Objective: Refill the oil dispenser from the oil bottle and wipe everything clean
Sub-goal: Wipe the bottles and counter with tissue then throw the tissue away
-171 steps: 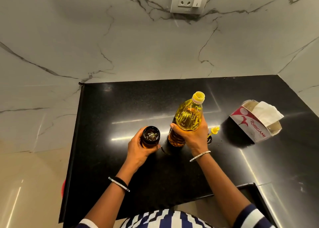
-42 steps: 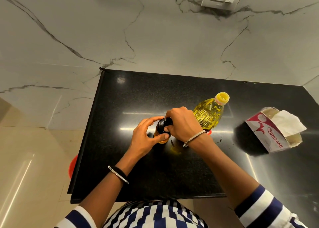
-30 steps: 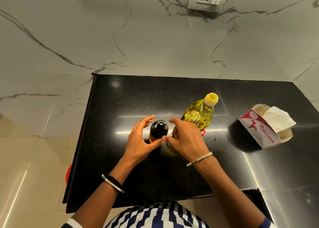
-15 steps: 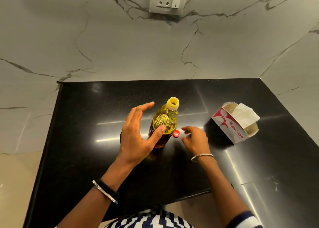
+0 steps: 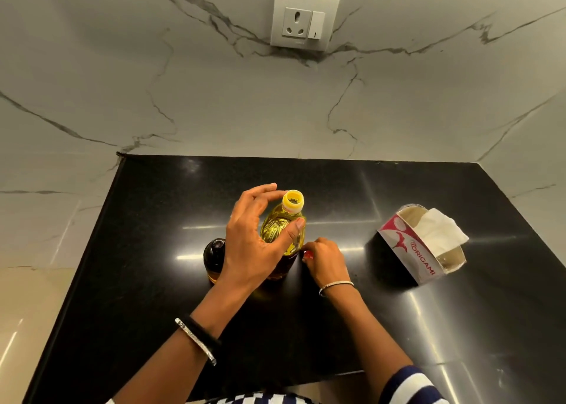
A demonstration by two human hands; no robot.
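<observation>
Black countertop (image 5: 153,250), marble wall behind.

1. Oil bottle (image 5: 283,232): upright at centre, uncapped, yellow neck open.
2. Oil dispenser (image 5: 214,255): dark, upright, just beside the bottle at its 9 o'clock, partly hidden by the left hand.
3. Left hand (image 5: 254,244): fingers loosely curled around the bottle's shoulder, thumb against its front.
4. Right hand (image 5: 324,259): at the bottle's 3 o'clock, low on the counter, fingertips closed over a small red cap (image 5: 308,255).
5. Tissue box (image 5: 422,247): farther out at 3 o'clock, white tissue protruding.
</observation>
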